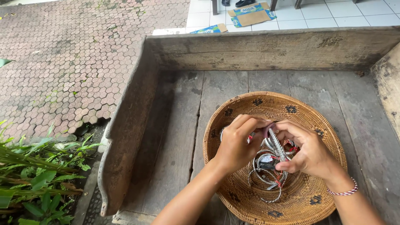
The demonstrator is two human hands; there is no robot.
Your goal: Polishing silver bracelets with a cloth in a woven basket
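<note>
Both hands work a silver bangle over a woven basket.

Left hand (236, 143) and right hand (306, 150) meet above the basket (233, 196), fingers curled tight, pinching one textured bangle (276, 144) between them. Under them a heap of bangles (266, 177) lies in the basket's bowl. The basket sits on a worn wooden bench (175, 137). Beyond it, brick paving (75, 54) on the left, white tiles (333, 12) and flat cardboard (252, 14) farther off.
</note>
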